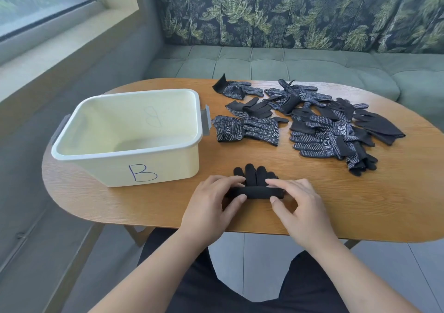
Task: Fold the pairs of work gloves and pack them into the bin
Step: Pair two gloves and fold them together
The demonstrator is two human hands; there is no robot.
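Head view, bin [168,166] left, loose gloves [322,142] beyond

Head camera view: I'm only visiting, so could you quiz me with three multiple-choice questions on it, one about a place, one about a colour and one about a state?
1. Where does the cream plastic bin stand relative to the loose pile of black dotted work gloves?
A. To its left. B. To its right. C. On top of it.

2. What colour is the handwritten letter B on the bin's front wall?
A. Red. B. Dark blue. C. Green.

3. What are the left hand and right hand doing?
A. Resting in the lap. B. Lifting the bin. C. Gripping the half-rolled pair of black gloves.

Answers:
1 A, the bin sits left of the pile on the oval wooden table.
2 B, the marker strokes are dark blue.
3 C, thumbs and fingers of both hands curl round the roll.
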